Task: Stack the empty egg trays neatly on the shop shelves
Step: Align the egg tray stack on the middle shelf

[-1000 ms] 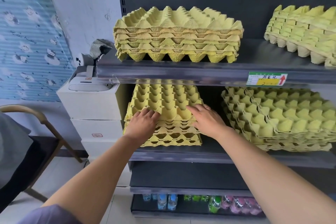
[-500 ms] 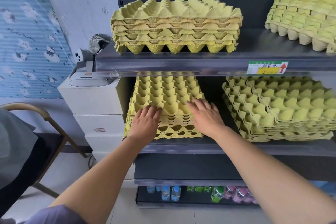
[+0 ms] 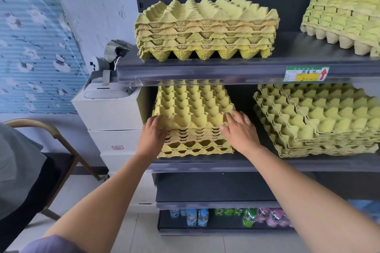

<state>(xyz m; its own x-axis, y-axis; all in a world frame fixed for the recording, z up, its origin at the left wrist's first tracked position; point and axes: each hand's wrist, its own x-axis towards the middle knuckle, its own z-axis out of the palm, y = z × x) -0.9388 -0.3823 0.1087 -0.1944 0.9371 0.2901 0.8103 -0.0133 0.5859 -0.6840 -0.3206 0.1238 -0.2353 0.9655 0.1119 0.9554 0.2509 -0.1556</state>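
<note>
A stack of yellow egg trays (image 3: 195, 146) stands at the left of the middle shelf (image 3: 205, 165). Its top egg tray (image 3: 191, 107) lies a little askew on the rest. My left hand (image 3: 153, 135) holds the tray's front left corner, fingers on top. At the front right corner my right hand (image 3: 239, 131) has its fingers spread over the cups and its thumb at the front edge. A second, untidy stack (image 3: 316, 121) sits to the right on the same shelf. The upper shelf (image 3: 205, 70) carries a neat stack (image 3: 205, 31) and another stack (image 3: 345, 20) at the right.
White boxes (image 3: 109, 113) with a small device on top stand against the shelf's left side. A chair (image 3: 51, 150) is at the lower left. Small bottles (image 3: 226, 215) line the bottom shelf. A price tag (image 3: 306, 74) hangs on the upper shelf's edge.
Both hands have slid apart from the top tray's middle front to its front corners. The view has shifted slightly.
</note>
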